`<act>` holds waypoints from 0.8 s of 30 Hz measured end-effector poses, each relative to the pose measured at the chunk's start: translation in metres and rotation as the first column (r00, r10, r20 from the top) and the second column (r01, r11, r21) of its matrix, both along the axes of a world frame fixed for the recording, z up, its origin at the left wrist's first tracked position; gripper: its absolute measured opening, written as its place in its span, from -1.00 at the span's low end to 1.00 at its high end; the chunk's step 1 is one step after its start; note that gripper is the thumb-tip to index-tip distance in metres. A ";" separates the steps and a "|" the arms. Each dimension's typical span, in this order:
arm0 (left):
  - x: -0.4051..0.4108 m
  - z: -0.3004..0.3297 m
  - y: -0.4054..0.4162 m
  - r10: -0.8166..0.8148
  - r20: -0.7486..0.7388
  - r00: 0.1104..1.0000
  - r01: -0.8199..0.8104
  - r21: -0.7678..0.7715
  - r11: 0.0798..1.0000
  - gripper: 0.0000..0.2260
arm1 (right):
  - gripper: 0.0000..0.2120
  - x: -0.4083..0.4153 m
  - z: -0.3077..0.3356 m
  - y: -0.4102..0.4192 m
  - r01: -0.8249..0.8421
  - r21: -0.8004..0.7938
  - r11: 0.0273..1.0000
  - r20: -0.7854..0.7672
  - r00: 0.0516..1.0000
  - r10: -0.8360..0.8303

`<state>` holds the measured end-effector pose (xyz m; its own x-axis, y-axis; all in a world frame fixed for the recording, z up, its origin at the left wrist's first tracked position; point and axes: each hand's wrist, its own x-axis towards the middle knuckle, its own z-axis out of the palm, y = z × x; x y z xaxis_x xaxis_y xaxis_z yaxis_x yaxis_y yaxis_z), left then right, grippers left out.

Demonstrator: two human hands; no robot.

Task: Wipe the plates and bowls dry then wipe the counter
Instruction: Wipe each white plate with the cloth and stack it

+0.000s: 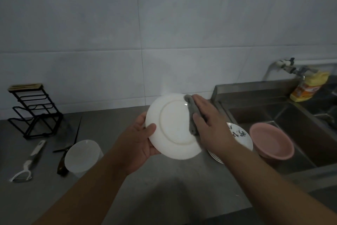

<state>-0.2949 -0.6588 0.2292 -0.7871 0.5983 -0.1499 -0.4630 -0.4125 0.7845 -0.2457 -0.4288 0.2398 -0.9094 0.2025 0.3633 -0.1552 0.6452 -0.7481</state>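
Bare surface (164,179) is left open in front. The left is blocked by a white bowl (83,155), knife (63,161), peeler (30,161) and black rack (34,113); the right by stacked plates (238,133).

Two bare forearms in view, no sleeves. Left hand (140,138) and right hand (209,120): no gloves, rings, watch or wristbands visible.

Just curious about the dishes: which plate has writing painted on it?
The plate lying by the sink, partly hidden behind the right hand. The held white plate is plain.
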 end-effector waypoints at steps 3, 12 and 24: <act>0.004 -0.007 0.003 0.094 0.007 0.996 -0.094 0.040 0.995 -0.58 | -0.34 0.026 -0.036 -0.038 0.130 -0.077 0.989 0.080 0.989 -0.124; 0.010 -0.001 0.015 0.206 0.017 0.978 -0.207 0.074 0.976 -0.55 | -0.43 0.000 -0.015 -0.026 0.159 -0.138 0.978 0.072 0.986 -0.151; -0.005 0.008 0.009 0.038 0.008 0.999 -0.038 -0.036 0.999 -0.53 | -0.54 -0.016 -0.005 -0.002 0.112 -0.408 0.906 0.008 0.993 -0.119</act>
